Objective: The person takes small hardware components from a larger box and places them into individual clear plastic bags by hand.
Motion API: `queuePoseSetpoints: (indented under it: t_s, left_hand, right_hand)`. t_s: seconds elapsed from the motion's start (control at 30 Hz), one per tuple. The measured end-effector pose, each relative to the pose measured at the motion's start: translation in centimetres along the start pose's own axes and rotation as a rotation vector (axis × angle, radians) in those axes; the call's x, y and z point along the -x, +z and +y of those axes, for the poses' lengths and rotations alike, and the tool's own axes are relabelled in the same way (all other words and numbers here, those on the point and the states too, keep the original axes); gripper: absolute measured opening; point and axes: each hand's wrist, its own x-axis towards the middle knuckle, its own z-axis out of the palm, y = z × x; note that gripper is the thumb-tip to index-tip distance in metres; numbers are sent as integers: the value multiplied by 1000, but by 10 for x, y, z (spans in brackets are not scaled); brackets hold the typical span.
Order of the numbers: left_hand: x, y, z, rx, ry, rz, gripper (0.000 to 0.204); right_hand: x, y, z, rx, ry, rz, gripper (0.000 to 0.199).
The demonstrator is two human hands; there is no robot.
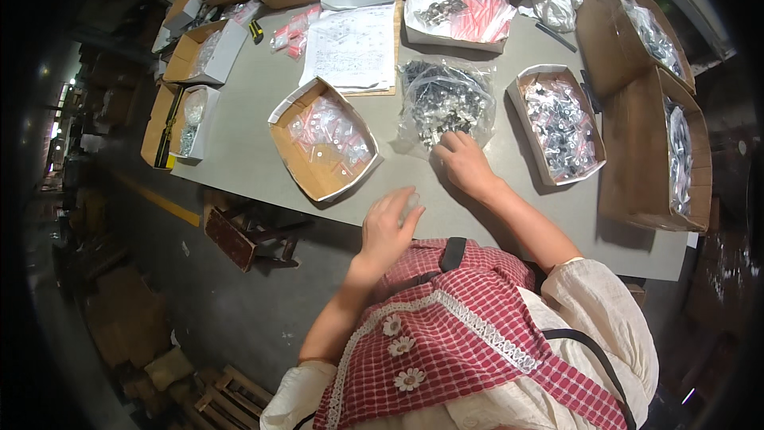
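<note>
Your right hand (464,164), the nearer, bunches its fingertips, any pinch hidden, at the near side of the clear bag of metal parts (446,95), well in from the surface's (248,123) near edge, where your left hand (388,221) curls around a clear plastic piece (412,204).

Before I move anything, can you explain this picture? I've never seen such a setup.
There's no machine: these are a person's bare hands. The single picture comes from a wide fisheye camera worn on the head, looking down, so straight edges bend. On the grey table, a clear bag of small parts lies between a left tray and a right tray. The right hand reaches that bag; its exact grip is hidden. The left hand seems to hold something small and clear, too indistinct to name.
</note>
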Motion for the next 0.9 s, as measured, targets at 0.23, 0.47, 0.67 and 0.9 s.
queuePoseSetpoints:
  t_s: [0.23, 0.47, 0.67, 0.9]
  left_hand:
    - [-30, 10, -17, 137, 113, -101, 33]
    - [-56, 3, -32, 183, 199, -203, 33]
    - [-73, 1, -46, 233, 260, -262, 33]
    - [-84, 7, -53, 293, 315, -324, 35]
  right_hand:
    - [19, -13, 4, -761, 692, 219, 25]
    - [29, -39, -15, -1756, 1053, 313, 31]
    - [26, -44, -39, -1744, 1077, 338, 43]
    - [19, -60, -80, -1480, 977, 273, 34]
